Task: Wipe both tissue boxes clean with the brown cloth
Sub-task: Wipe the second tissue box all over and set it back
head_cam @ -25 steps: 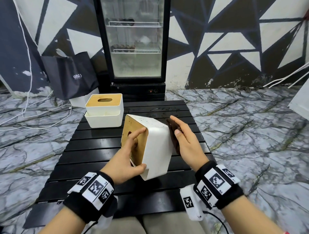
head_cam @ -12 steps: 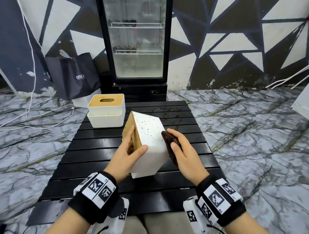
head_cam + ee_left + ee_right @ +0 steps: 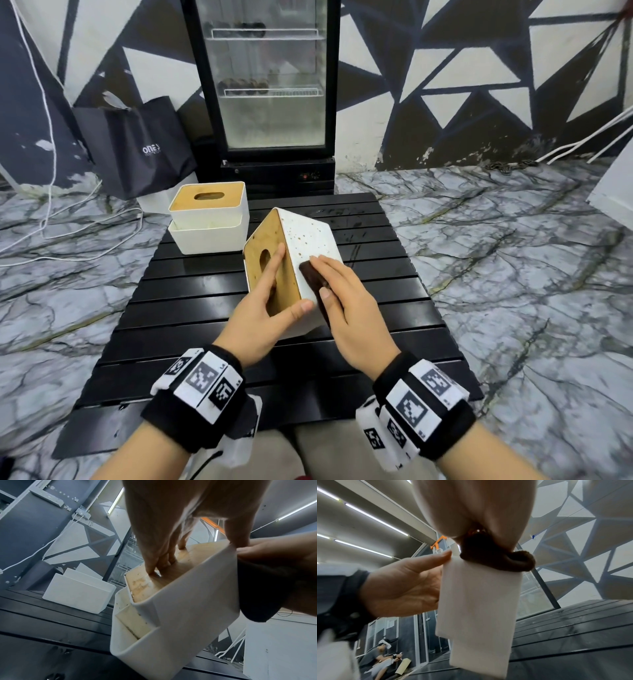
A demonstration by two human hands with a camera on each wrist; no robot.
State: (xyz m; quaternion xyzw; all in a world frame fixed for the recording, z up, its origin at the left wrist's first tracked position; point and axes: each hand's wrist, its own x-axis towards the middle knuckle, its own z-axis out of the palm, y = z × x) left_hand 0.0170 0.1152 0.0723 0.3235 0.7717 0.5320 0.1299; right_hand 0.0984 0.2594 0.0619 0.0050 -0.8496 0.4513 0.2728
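Cloth (image 3: 311, 277) mostly hidden between right hand (image 3: 346, 308) and tissue box (image 3: 308, 236), perhaps folded

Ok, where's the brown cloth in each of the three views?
Head: the brown cloth sits at centre, under the right hand, against the tilted tissue box.
Left wrist: far right, a dark mass beside the box's white wall.
Right wrist: upper centre, on top of the white box.
Shared landmark: that tilted tissue box.

The tilted tissue box (image 3: 308, 240) is white with brown specks and a tan lid (image 3: 263, 234); the cloth (image 3: 313, 277) is dark brown.
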